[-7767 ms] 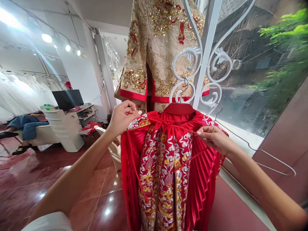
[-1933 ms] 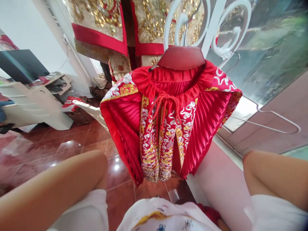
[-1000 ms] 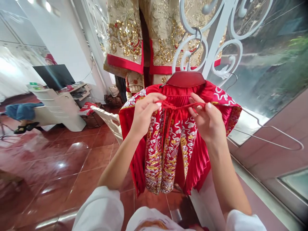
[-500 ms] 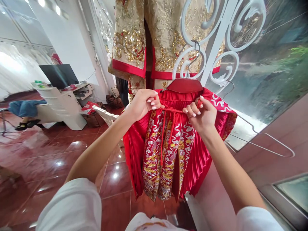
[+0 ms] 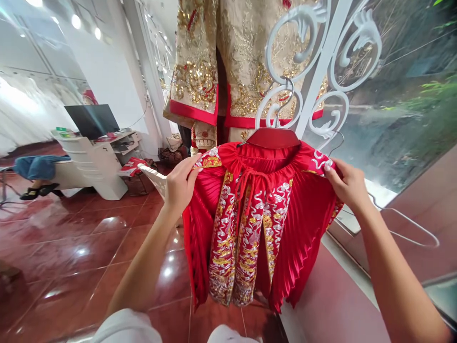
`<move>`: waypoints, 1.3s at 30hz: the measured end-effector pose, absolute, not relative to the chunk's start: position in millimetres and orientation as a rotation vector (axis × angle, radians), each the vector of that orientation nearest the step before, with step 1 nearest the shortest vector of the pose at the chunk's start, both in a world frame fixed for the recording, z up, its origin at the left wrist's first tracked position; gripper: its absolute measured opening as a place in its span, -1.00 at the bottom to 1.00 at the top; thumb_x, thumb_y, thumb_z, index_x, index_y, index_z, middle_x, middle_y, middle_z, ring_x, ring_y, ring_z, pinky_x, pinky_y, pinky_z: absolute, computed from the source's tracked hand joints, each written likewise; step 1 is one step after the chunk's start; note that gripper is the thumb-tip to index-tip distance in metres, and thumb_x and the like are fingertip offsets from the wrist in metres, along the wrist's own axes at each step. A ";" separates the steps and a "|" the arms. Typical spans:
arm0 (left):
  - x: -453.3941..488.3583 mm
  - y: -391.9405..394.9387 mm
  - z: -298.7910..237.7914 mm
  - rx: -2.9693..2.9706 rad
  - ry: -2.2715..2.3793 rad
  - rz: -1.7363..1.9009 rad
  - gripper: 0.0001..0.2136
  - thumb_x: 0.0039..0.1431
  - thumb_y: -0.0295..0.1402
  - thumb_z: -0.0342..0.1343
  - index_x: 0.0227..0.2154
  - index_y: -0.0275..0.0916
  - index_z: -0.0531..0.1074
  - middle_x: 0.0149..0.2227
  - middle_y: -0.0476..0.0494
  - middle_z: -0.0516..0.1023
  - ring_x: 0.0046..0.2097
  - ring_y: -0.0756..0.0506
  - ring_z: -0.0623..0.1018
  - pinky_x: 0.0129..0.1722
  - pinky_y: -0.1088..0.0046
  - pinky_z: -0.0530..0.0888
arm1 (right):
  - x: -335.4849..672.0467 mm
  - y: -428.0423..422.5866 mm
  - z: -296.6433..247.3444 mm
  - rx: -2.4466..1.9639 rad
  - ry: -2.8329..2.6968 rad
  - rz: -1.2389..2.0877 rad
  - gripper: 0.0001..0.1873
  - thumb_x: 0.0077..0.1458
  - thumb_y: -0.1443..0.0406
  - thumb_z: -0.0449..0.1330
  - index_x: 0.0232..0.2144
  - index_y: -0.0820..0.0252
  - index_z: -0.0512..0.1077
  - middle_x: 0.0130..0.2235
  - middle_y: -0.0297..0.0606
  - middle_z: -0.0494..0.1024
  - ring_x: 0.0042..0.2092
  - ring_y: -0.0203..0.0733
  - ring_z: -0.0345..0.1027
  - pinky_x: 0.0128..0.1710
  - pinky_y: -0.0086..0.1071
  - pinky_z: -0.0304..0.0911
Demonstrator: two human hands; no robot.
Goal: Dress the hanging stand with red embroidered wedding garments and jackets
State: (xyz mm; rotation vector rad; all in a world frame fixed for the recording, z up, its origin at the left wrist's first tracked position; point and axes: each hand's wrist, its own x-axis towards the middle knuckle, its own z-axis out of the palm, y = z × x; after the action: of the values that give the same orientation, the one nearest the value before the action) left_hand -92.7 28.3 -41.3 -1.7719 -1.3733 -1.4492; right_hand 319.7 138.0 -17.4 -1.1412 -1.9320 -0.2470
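Note:
A red pleated skirt (image 5: 300, 233) with silver and gold embroidered panels hangs on a red hanger (image 5: 273, 137) hooked into a white scrolled metal stand (image 5: 314, 81). A red drawstring (image 5: 250, 183) is tied at its waist and dangles down the front. My left hand (image 5: 180, 186) grips the skirt's left waist corner, fingers closed on the cloth. My right hand (image 5: 348, 183) pinches the right waist corner. The two hands hold the waistband spread wide.
A gold embroidered robe (image 5: 232, 66) with red trim hangs behind the stand. A bare wire hanger (image 5: 410, 228) hangs at the right by the window. A white desk (image 5: 93, 162) with a monitor stands at the left, a person's legs (image 5: 35, 169) beside it. Glossy red floor tiles (image 5: 78, 247) lie below.
My hands left the drawstring at the middle of the waist and moved apart to the skirt's two outer corners. The drawstring now hangs tied and loose.

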 end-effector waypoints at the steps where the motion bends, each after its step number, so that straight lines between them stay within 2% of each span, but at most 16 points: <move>1: -97.1 33.1 -41.4 -1.745 -1.372 -1.438 -0.70 0.20 -0.29 -0.05 -0.03 -0.15 0.41 -0.02 -0.16 0.49 0.01 -0.15 0.48 0.02 0.29 0.38 | 316.9 133.8 -19.3 -1.193 -1.895 -0.307 -0.54 0.17 0.00 -0.09 -0.28 0.18 0.45 -0.43 -0.14 0.48 -0.42 -0.15 0.27 -0.42 -0.32 0.07; 3: -106.2 40.0 -38.5 -1.715 -1.369 -1.413 -0.71 0.18 -0.28 -0.01 -0.07 -0.14 0.44 -0.03 -0.18 0.51 -0.03 -0.17 0.51 -0.02 0.32 0.40 | 308.9 118.6 -23.2 -1.258 -1.849 -0.488 -0.55 0.20 0.05 -0.11 -0.39 0.18 0.44 -0.52 -0.19 0.43 -0.48 -0.19 0.22 -0.38 -0.32 0.05; 5: -112.5 44.0 -34.0 -1.684 -1.373 -1.385 -0.72 0.17 -0.28 0.00 -0.08 -0.11 0.45 -0.04 -0.16 0.52 -0.04 -0.17 0.52 -0.03 0.32 0.41 | 300.8 100.4 -28.3 -1.273 -1.842 -0.688 -0.56 0.23 0.10 -0.13 -0.43 0.18 0.43 -0.55 -0.23 0.42 -0.49 -0.22 0.22 -0.22 -0.27 0.07; 8: -108.9 46.6 -35.5 -1.576 -1.390 -1.344 -0.69 0.21 -0.31 -0.07 -0.02 -0.16 0.41 -0.01 -0.17 0.49 0.03 -0.15 0.47 0.04 0.30 0.36 | 292.7 81.0 -38.5 -1.282 -1.742 -0.881 -0.59 0.26 0.15 -0.14 -0.23 0.21 0.45 -0.46 -0.23 0.51 -0.44 -0.23 0.29 -0.04 -0.22 -0.01; 10: -97.3 45.9 -47.5 -1.463 -1.396 -1.337 -0.66 0.25 -0.36 -0.12 0.02 -0.26 0.38 0.03 -0.24 0.45 0.10 -0.14 0.41 0.10 0.29 0.31 | 289.9 76.4 -44.7 -1.300 -1.627 -0.905 -0.58 0.27 0.15 -0.13 -0.07 0.26 0.40 -0.32 -0.15 0.55 -0.37 -0.20 0.34 -0.09 -0.26 0.04; 13: -70.2 37.2 -79.5 -1.352 -1.413 -1.309 -0.69 0.26 -0.41 -0.13 -0.04 -0.30 0.43 0.01 -0.29 0.46 0.13 -0.17 0.37 0.14 0.21 0.25 | 286.2 74.8 -49.5 -1.318 -1.531 -0.867 -0.55 0.27 0.16 -0.11 0.00 0.30 0.38 -0.18 -0.07 0.54 -0.31 -0.13 0.38 -0.21 -0.29 0.12; 16: -33.1 18.6 -115.5 -1.452 -1.381 -1.294 -0.76 0.22 -0.46 -0.06 -0.16 -0.26 0.48 -0.12 -0.23 0.56 0.04 -0.18 0.47 0.14 0.10 0.22 | 275.8 65.0 -53.0 -1.284 -1.462 -0.857 -0.59 0.24 0.20 -0.07 0.01 0.29 0.38 -0.11 -0.07 0.52 -0.16 -0.02 0.38 -0.09 -0.18 0.11; 19: 11.1 1.1 -141.8 -1.615 -1.363 -1.508 -0.79 0.20 -0.47 -0.03 -0.17 -0.27 0.46 -0.20 -0.21 0.58 -0.11 -0.10 0.54 0.02 0.25 0.37 | 249.7 41.9 -67.0 -1.165 -1.364 -0.829 -0.64 0.16 0.27 0.04 -0.02 0.28 0.38 -0.07 -0.07 0.49 -0.05 0.04 0.32 0.00 -0.06 0.07; 22: 47.8 -1.5 -153.9 -1.633 -1.741 -1.699 -0.62 0.12 -0.30 0.10 -0.01 -0.32 0.34 -0.12 -0.31 0.51 -0.10 -0.15 0.50 -0.14 0.29 0.46 | 210.2 17.3 -95.7 -0.991 -1.483 -0.516 -0.80 0.12 0.32 0.09 -0.21 0.27 0.43 -0.24 -0.11 0.54 -0.21 -0.10 0.37 -0.15 -0.22 0.22; 24: 59.4 4.3 -157.5 -1.629 -1.982 -1.704 -0.52 0.06 -0.21 0.14 0.02 -0.36 0.30 -0.06 -0.39 0.45 -0.03 -0.24 0.45 -0.10 0.18 0.42 | 185.7 7.9 -118.0 -0.974 -1.640 -0.148 -0.84 0.14 0.30 0.07 -0.31 0.25 0.42 -0.33 -0.17 0.52 -0.30 -0.18 0.37 -0.26 -0.31 0.28; 25: 60.6 7.4 -159.0 -1.671 -2.049 -1.721 -0.57 0.08 -0.21 0.11 -0.03 -0.37 0.33 -0.07 -0.40 0.45 -0.04 -0.26 0.44 -0.08 0.15 0.40 | 176.6 6.2 -128.2 -0.983 -1.702 0.036 -0.82 0.15 0.28 0.05 -0.31 0.25 0.42 -0.33 -0.17 0.51 -0.30 -0.19 0.38 -0.27 -0.33 0.30; 28: 49.1 8.9 -162.6 -1.869 -2.096 -2.066 -0.76 0.17 -0.26 -0.01 -0.24 -0.33 0.40 -0.26 -0.26 0.52 -0.19 -0.17 0.50 -0.14 0.24 0.41 | 166.7 11.1 -151.0 -0.991 -1.767 0.379 -0.72 0.16 0.25 0.02 -0.15 0.25 0.40 -0.16 -0.11 0.50 -0.16 -0.14 0.39 -0.14 -0.25 0.32; 31: 28.3 -3.1 -161.3 -1.894 -2.023 -2.663 -0.73 0.13 -0.21 0.04 -0.21 -0.31 0.39 -0.24 -0.19 0.54 -0.20 -0.12 0.52 -0.13 0.33 0.42 | 177.2 20.0 -161.1 -1.100 -1.675 0.350 -0.54 0.14 0.22 0.03 0.06 0.30 0.29 0.04 -0.01 0.38 0.06 -0.01 0.25 0.06 -0.06 0.18; 34: 16.7 -17.2 -154.8 -1.819 -1.957 -3.074 -0.65 0.04 -0.18 0.14 -0.16 -0.31 0.40 -0.21 -0.19 0.56 -0.16 -0.16 0.53 -0.11 0.31 0.43 | 189.9 20.8 -162.4 -1.192 -1.549 0.362 -0.47 0.11 0.19 0.05 0.09 0.35 0.27 0.09 0.04 0.34 0.12 0.04 0.18 0.13 0.01 0.08; 37: 25.5 -25.4 -153.1 -1.910 -1.973 -3.214 -0.58 -0.02 -0.18 0.20 -0.12 -0.31 0.40 -0.18 -0.20 0.56 -0.15 -0.18 0.54 -0.08 0.27 0.43 | 192.8 12.8 -158.3 -1.077 -1.496 0.663 -0.54 0.10 0.16 0.07 0.01 0.28 0.34 0.01 -0.01 0.42 0.04 -0.02 0.30 0.08 -0.06 0.17; 39: 40.1 -29.4 -158.5 -2.207 -1.988 -3.066 -0.55 -0.02 -0.22 0.21 -0.06 -0.28 0.37 -0.08 -0.21 0.52 -0.06 -0.18 0.51 0.01 0.26 0.39 | 190.8 7.0 -155.0 -0.923 -1.521 0.905 -0.53 0.07 0.16 0.13 0.01 0.22 0.32 -0.02 -0.07 0.45 -0.01 -0.06 0.35 0.01 -0.14 0.26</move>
State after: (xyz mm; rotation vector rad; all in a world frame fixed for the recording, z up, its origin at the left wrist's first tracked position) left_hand 40.1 -29.4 -158.5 -2.2067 -1.9883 -3.0656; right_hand 190.8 7.0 -155.0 -0.9232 -1.5210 0.9048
